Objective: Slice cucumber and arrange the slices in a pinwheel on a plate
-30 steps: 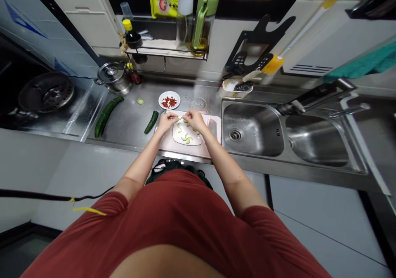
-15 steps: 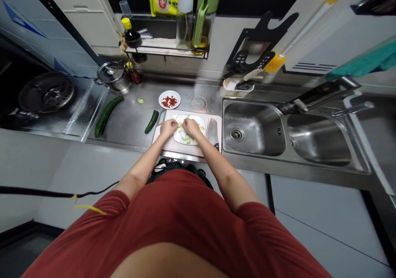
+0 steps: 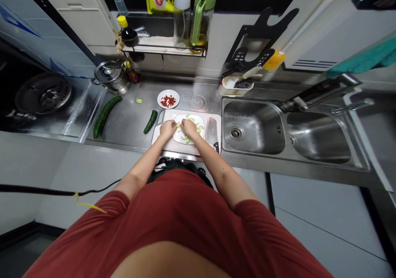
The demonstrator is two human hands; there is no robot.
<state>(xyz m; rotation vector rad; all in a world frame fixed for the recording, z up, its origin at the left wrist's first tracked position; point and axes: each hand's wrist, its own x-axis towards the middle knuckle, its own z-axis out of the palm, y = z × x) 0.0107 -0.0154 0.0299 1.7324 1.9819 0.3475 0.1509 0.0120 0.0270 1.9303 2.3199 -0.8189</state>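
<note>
Both bare hands were bent over a white, rounded-rectangular ceramic plate (image 3: 200, 122), which sat on a pale pink plastic cutting board (image 3: 161, 142) at the front edge of the stainless steel counter (image 3: 123, 123), apparently so that both forearms could reach it straight from the body. The left hand (image 3: 168, 129) was curled at the plate's left side, and the right hand (image 3: 188, 126) was curled just beside it over the plate's middle. Neither was spread open; each had its fingers drawn together and pointing down. Whether they had hold of anything was too small to tell. Thin, green, crescent-shaped cucumber slices (image 3: 185, 138) lay spaced in a loose ring around the plate, their curves roughly following its rim, an arrangement that looked deliberate. A broad steel cleaver (image 3: 211, 130) lay flat at the board's right end, its long axis running away from the person, seemingly set there to leave the plate free. Left of the board, a short dark green cucumber (image 3: 150, 121) and a longer dark green cucumber (image 3: 104, 117) lay diagonally on the steel. Beyond them were a round green cucumber slice (image 3: 139, 100) and a small white dish (image 3: 160, 99) of red chilli flakes.
</note>
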